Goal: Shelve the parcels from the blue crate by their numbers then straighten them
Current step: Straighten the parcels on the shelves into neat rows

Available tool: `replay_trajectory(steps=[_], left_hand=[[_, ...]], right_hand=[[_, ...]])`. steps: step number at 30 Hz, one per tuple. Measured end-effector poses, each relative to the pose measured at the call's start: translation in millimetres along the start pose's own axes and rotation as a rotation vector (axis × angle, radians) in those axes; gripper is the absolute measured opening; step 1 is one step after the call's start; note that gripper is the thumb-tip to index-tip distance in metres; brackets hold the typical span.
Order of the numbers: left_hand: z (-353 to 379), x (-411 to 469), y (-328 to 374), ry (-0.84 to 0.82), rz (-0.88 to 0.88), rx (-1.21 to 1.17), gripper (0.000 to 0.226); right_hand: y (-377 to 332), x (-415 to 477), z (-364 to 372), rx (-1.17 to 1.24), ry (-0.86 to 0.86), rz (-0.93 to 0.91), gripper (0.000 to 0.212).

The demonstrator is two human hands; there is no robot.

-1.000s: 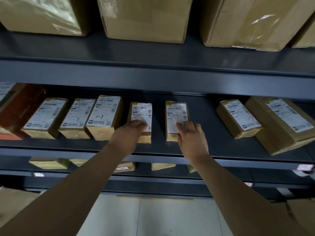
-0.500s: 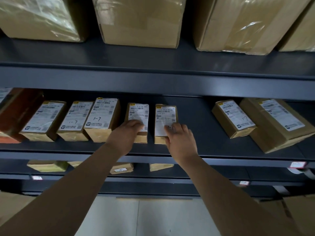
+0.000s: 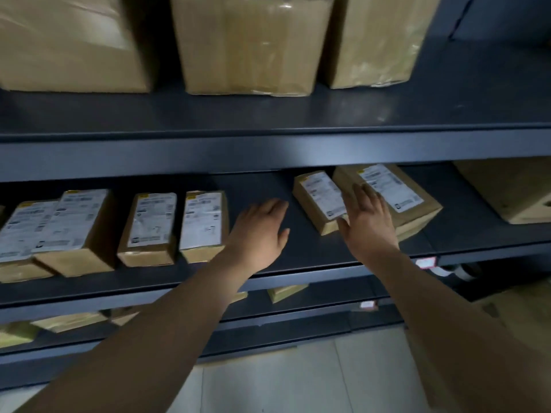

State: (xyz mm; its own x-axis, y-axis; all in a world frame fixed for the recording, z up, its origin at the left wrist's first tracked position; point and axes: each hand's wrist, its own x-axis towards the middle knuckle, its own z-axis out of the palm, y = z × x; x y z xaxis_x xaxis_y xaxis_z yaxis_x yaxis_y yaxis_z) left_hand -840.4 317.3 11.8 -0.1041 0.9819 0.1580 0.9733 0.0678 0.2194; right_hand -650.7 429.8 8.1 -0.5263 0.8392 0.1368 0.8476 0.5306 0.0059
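Hands: left hand (image 3: 259, 231) and right hand (image 3: 368, 222), both flat, apart and empty, moved off the squared parcels (image 3: 204, 222) (now leftward). Under the right hand: skewed parcel (image 3: 317, 198), straightening likely next.

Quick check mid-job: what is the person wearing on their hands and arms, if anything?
Nothing that shows. The left hand and right hand are bare, with no gloves. The left forearm and right forearm are uncovered down to the frame's bottom edge: no sleeve, watch or wristband is in view. The picture is slightly blurred, so a thin ring cannot be ruled out.
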Motion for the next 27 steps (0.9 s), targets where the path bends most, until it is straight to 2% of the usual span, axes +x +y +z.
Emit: replay_trajectory(steps=[6, 11, 17, 24, 27], left_hand=[[42, 57, 58, -0.127, 0.033, 0.002, 0.058], [71, 87, 73, -0.214, 0.079, 0.07, 0.063], [74, 82, 70, -0.09, 0.102, 0.137, 0.051], [54, 40, 28, -0.086, 0.121, 0.217, 0.048], [42, 15, 6, -0.063, 0.091, 0.234, 0.045]], right_hand=[[74, -2, 0, -0.055, -0.118, 0.116, 0.065], [96, -10, 5, -0.013, -0.123, 0.081, 0.074], [92, -9, 6, -0.043, -0.094, 0.084, 0.077], [46, -20, 7, -0.048, -0.078, 0.018, 0.092], [23, -20, 9, -0.053, -0.096, -0.014, 0.09]])
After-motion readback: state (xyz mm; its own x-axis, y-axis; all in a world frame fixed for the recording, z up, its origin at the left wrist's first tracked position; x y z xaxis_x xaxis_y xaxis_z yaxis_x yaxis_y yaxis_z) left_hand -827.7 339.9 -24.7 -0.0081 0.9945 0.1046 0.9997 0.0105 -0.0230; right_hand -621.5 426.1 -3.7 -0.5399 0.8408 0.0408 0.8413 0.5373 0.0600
